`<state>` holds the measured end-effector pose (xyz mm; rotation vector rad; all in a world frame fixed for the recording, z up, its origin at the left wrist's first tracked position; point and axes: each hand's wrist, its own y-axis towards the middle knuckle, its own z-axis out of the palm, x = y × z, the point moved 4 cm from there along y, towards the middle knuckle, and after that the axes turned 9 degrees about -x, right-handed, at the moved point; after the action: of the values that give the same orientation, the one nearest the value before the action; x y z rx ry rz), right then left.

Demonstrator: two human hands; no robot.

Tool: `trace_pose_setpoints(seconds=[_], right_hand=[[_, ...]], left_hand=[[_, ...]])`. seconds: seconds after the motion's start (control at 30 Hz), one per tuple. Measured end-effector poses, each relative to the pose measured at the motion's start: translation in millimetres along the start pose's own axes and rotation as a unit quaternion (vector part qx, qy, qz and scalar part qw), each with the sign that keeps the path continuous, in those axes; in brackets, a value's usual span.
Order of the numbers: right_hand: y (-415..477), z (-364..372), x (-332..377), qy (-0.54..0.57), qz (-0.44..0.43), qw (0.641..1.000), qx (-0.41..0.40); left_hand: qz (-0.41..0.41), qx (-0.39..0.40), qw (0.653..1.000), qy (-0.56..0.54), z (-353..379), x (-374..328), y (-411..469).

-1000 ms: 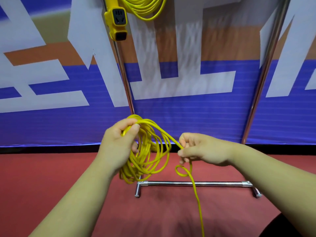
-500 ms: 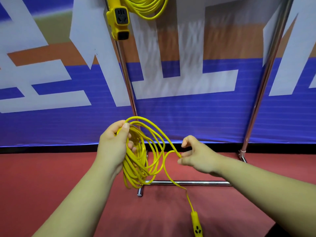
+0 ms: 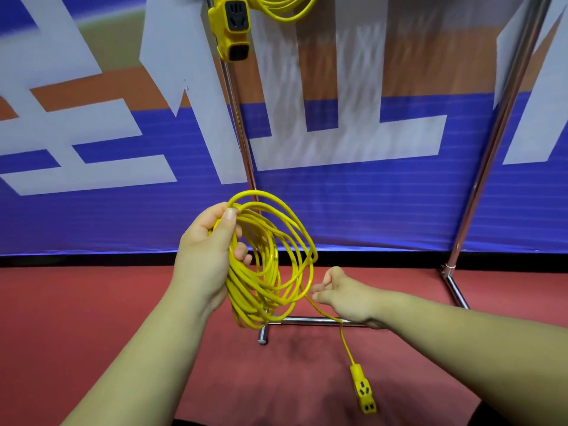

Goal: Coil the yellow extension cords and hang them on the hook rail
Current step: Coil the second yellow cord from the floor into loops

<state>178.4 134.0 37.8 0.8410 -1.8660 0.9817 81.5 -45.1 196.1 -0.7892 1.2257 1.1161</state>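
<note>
Yellow cord coil (image 3: pixel 246 302) hangs from left hand (image 3: pixel 206 256).

Yellow cord (image 3: pixel 270 265) coiled in loops — socket end (image 3: pixel 363 390) dangling; second cord (image 3: pixel 285 7) hung.

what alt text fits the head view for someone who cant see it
A left hand grips a coil of yellow extension cord while the right hand meets its loose tail, which ends in a socket end down by the red floor. Behind, another yellow cord hangs by a metal rack.
</note>
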Motion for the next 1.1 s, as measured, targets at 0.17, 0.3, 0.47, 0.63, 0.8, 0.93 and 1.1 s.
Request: trace_pose_setpoints(seconds=[0.17, 0.3, 0.47, 0.63, 0.8, 0.93, 1.1], right_hand=[[2, 11, 8, 0.005, -0.009, 1.000, 0.012], [9, 12, 3, -0.004, -0.028, 0.999, -0.019], [15, 9, 16, 0.004, -0.071, 0.997, -0.014], [15, 25, 30, 0.040, -0.094, 0.992, 0.074], [13, 21, 20, 0.005, -0.049, 0.995, 0.092], [12, -8, 23, 0.074, 0.009, 0.997, -0.003], [10, -43, 33, 0.155, 0.023, 0.972, -0.175]], left_hand=[[-0.001, -0.002, 1.000, -0.001, -11, -2, 2], [0.003, 0.008, 1.000, -0.002, -18, -6, 2], [0.017, 0.044, 0.999, -0.020, -27, -20, 1], [0.013, 0.056, 0.997, -0.060, -35, -28, 0], [0.002, 0.046, 0.996, -0.075, -44, -25, 4], [-0.015, 0.008, 0.999, -0.036, -54, -11, 11], [-0.084, -0.021, 0.996, -0.029, -53, 19, 16]])
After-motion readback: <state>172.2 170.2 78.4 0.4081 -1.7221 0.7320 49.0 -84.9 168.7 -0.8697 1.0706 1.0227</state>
